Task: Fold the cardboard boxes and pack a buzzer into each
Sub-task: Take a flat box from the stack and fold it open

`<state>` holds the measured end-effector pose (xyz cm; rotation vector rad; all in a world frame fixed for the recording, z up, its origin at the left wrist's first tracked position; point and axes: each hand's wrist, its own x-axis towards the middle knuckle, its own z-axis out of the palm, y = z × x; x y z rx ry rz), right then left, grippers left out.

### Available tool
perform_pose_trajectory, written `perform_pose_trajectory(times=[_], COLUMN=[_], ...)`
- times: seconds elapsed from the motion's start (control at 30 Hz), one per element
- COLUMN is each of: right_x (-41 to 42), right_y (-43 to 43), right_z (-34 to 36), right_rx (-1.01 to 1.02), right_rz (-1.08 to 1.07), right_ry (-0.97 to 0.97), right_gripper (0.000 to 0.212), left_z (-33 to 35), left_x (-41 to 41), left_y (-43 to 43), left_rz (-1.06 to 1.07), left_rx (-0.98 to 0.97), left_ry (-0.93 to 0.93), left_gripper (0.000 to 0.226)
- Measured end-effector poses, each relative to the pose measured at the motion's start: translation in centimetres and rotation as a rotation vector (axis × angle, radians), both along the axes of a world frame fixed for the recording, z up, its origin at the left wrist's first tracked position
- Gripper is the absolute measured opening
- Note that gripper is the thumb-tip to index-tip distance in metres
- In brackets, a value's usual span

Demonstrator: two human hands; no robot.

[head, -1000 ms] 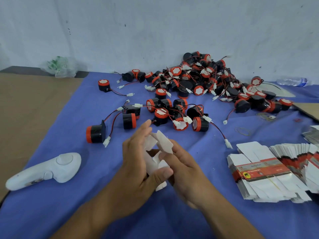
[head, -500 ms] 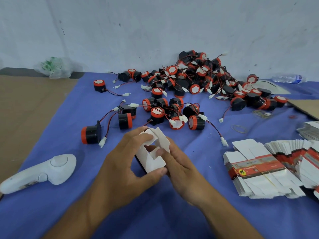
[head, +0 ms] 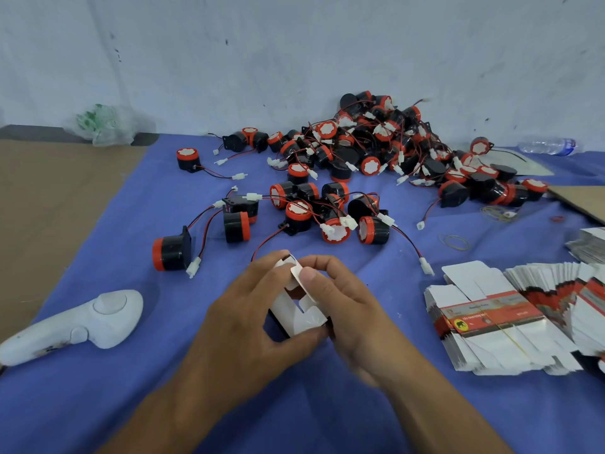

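Fingers (head: 273,262) of the left hand (head: 248,309): curled over the far top edge of one small white cardboard box (head: 294,319), with the thumb clamped under its near lower corner. Right hand (head: 350,309): closed on the box's right side, its thumb (head: 309,276) pressing a rounded tuck flap down toward the open end. Item held: the box, popped open into a sleeve and raised just above the blue cloth (head: 196,404) between both hands; near-end flaps meet but do not lie flush, top flap not yet tucked. Step in hand, by judgement: closing one end of the box; no buzzer can be seen inside it. Next move calls for seating the flap fully in its slot, keeping the sleeve square so the thin card does not buckle, then freeing one hand to fetch a buzzer. Nearest stock: a single buzzer (head: 172,252), black body, red cap, red-and-black lead, on its side to the left beyond the hands; a loose cluster (head: 327,211) behind; the main heap (head: 376,149) against the wall, leads tangled and likely to drag neighbours when one is lifted. Blanks: banded stack of flat boxes (head: 484,319) to the right, more fanned beside it. Sundries: white handheld controller (head: 82,322) at left, rubber bands (head: 455,242), plastic bottle (head: 546,145) far right.
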<state>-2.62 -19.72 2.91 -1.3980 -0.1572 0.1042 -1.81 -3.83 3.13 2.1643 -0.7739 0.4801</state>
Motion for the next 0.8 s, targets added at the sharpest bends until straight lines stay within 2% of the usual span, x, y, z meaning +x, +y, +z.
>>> perform_pose_trajectory(times=[0.07, 0.2, 0.37, 0.5, 0.8], right_x=[0.12, 0.03, -0.23, -0.35, -0.06], right_y=[-0.16, -0.05, -0.07, -0.30, -0.25], right_z=[-0.27, -0.83, -0.62, -0.56, -0.84], right_rx=[-0.063, -0.357, -0.574, -0.585, -0.516], right_rz=[-0.003, -0.048, -0.051, -0.055, -0.065], right_ry=[-0.025, -0.119, -0.242, -0.252, -0.220], right_gripper=[0.030, 0.026, 0.027, 0.027, 0.028], left_z=[-0.14, -0.20, -0.49, -0.14, -0.10], left_x=[-0.15, -0.42, -0.38, -0.31, -0.08], left_y=[-0.13, 0.05, -0.17, -0.06, -0.10], left_rz=[0.012, 0.062, 0.081, 0.043, -0.003], left_rx=[-0.014, -0.127, -0.082, -0.017, -0.015], left_ry=[0.022, 0.197, 0.190, 0.045, -0.028], left_gripper=[0.066, 0.094, 0.096, 0.087, 0.077])
